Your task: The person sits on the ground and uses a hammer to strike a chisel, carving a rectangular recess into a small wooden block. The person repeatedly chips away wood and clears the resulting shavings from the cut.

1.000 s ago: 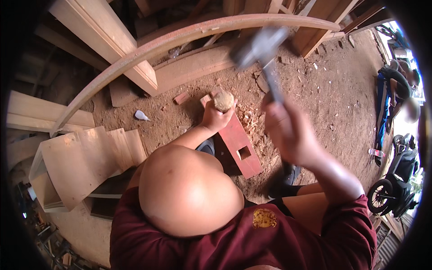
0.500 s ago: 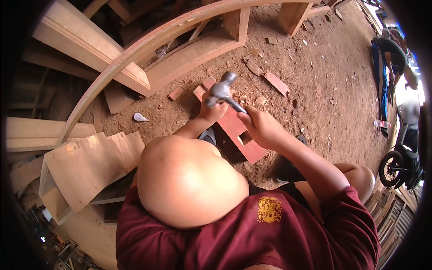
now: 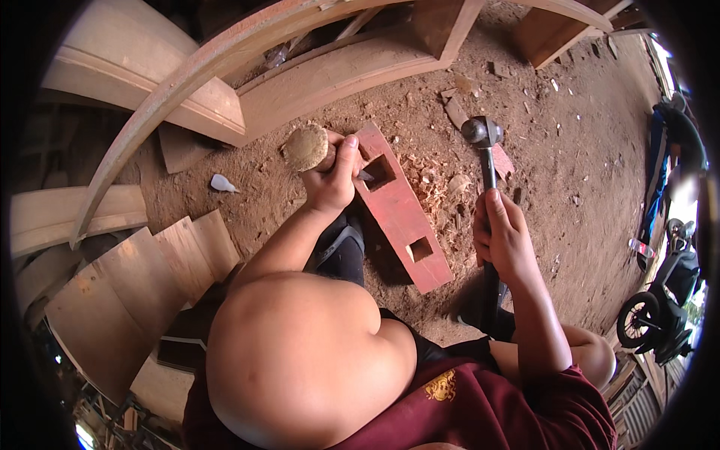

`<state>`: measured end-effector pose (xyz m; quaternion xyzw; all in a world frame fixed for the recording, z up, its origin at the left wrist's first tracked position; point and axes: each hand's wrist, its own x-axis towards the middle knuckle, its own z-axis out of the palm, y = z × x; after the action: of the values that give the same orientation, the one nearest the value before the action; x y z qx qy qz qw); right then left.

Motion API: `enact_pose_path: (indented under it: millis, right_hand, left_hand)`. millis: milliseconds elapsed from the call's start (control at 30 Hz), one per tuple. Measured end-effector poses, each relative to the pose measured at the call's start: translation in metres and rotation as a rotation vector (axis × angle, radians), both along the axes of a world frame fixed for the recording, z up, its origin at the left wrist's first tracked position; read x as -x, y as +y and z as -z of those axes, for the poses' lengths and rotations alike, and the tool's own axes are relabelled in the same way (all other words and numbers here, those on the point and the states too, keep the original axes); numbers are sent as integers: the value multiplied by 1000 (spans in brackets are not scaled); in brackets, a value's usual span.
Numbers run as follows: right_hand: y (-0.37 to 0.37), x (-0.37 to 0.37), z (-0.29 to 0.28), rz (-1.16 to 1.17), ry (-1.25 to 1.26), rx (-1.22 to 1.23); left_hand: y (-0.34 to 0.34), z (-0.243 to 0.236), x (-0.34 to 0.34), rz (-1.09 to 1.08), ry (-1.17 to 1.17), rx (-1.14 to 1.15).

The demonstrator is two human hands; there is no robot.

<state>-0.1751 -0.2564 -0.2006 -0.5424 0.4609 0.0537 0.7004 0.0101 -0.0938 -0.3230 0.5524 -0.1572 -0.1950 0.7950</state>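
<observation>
My left hand [image 3: 330,184] is closed around a chisel [image 3: 306,148], whose wooden handle has a broad, battered top. Its blade tip meets the edge of a square hole at the far end of a reddish wooden block [image 3: 397,214]. A second square hole shows nearer the block's close end. To the right of the block, my right hand [image 3: 504,236] grips a hammer [image 3: 490,166] by its dark handle. The metal head points up and away from me, apart from the chisel.
Wood shavings [image 3: 433,187] lie along the block's right side on the dirt floor. A curved wooden frame [image 3: 187,79] arches across the far left. Left of me are a small white bottle [image 3: 223,183] and wooden panels [image 3: 120,285]. A motorbike [image 3: 660,307] stands at the right.
The hammer has swung away from above the chisel to the right, with my right hand. The chisel top and the far hole, hidden before, now show. The view has shifted.
</observation>
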Motion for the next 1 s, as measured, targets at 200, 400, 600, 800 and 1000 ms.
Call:
enact_pose_path:
  millis: [200,400,600,800,1000]
  right_hand:
    - [3,-18,-31,-165,-30,31]
    - [17,-34,-103,-188,-326,389]
    - [35,-18,-40,-619,-187,768]
    - [32,-11,-91,-327,-177,643]
    - [38,-8,-8,-554,47,583]
  left_hand:
    - [5,34,7,-41,-283,-222]
    - [-17,15,18,-14,-647,-267]
    - [-24,-4,22,-146,-899,-220]
    - [-19,16,31,116,-720,-331]
    - [-8,30,30,212,-840,-382]
